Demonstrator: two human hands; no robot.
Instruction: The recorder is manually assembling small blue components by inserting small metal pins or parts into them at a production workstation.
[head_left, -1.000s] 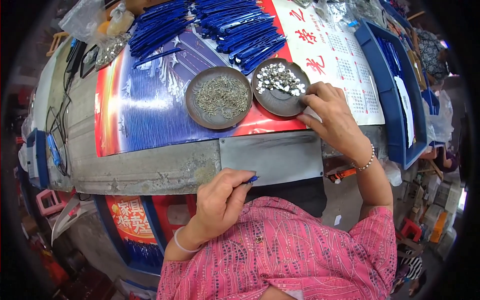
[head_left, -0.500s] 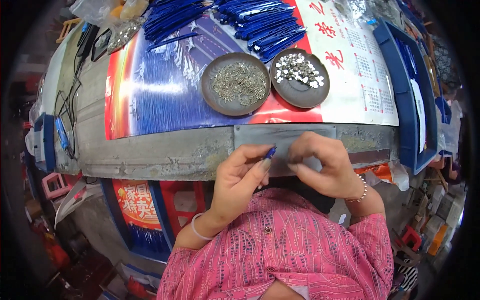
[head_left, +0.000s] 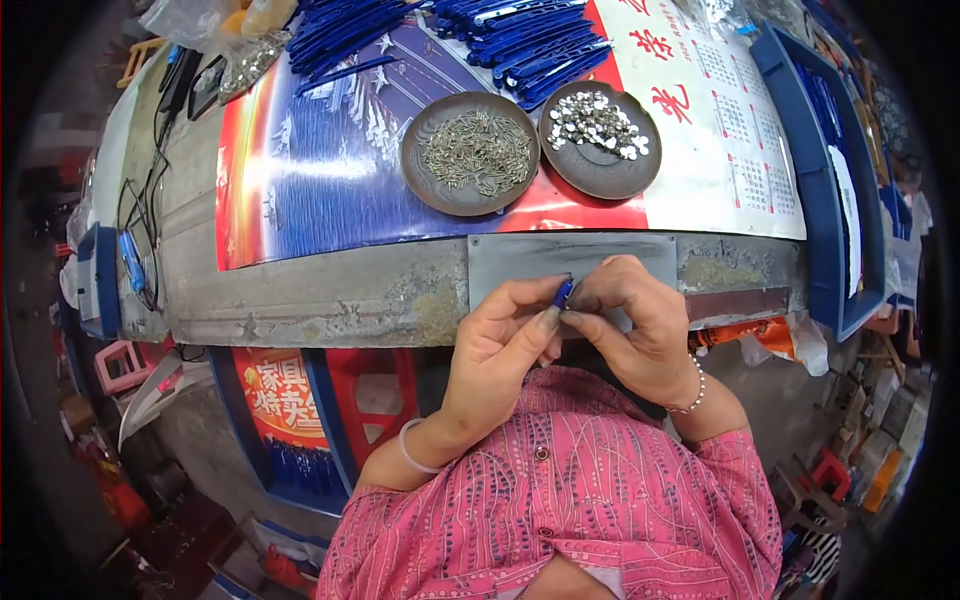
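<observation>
My left hand (head_left: 505,345) pinches a slim blue plastic piece (head_left: 563,293) between thumb and fingers, just beyond the table's near edge. Its lower part is hidden in my palm. My right hand (head_left: 640,325) is closed, with thumb and fingertips pressed together at the blue piece's right side. Anything held in that pinch is too small to make out. Beyond both hands is a grey metal sheet (head_left: 490,265). Farther off, one round brown dish (head_left: 420,188) holds small metal pins (head_left: 478,152), and another brown dish (head_left: 605,187) holds small shiny discs (head_left: 598,122).
Blue slender pieces lie in two heaps, a left heap (head_left: 340,35) and a right heap (head_left: 540,50), on a printed poster (head_left: 330,215). A blue bin (head_left: 815,215) stands at right. A cable (head_left: 150,190) runs along the left. Below the table sits a blue crate (head_left: 240,420).
My right hand has moved in to the blue piece; its fingertips were apart from it before. My left hand has shifted slightly right, and the whole view has shifted a little.
</observation>
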